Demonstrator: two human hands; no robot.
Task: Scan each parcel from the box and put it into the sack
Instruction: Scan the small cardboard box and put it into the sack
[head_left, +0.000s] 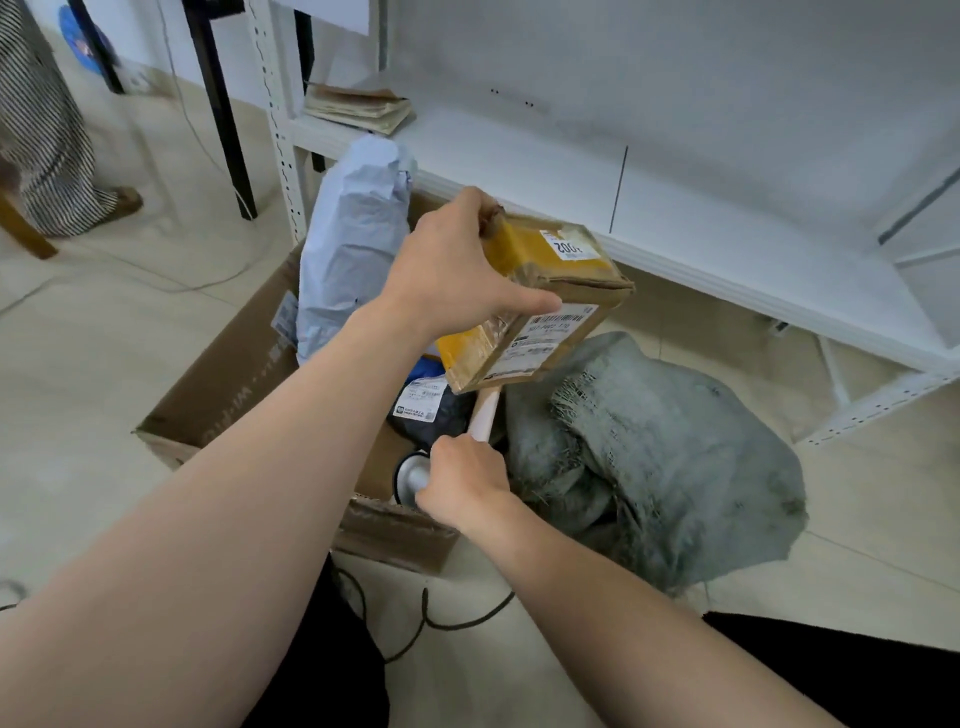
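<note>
The left hand (457, 270) grasps a taped cardboard parcel (550, 270) by its near corner, fingers over the top and thumb along the side, and holds it in the air above the open box (223, 374); the right hand (462, 483) is clenched round the pale handle of a scanner (484, 413), whose upper end goes out of sight under the parcel. The parcel is tilted, its address label (545, 338) on the lower face turned towards us; whether the scanner's window looks at that label I cannot tell from here.

Below the hands, in the box, lie a dark parcel (431, 410) and a tall grey mailing bag (353, 234); the grey woven sack (665, 441) slumps on the floor just beside the box, against the foot of a white shelf (571, 171).

Trouble could come three ways, I'd say: a one-handed corner grip on slick tape may let the parcel twist or drop back among the unscanned ones; a scanner held so close under the edge may miss the barcode; and the sack looks collapsed, so a parcel dropped blind could slide off onto the floor. The black cable (457, 618) trailing by the person's legs might snag too.
</note>
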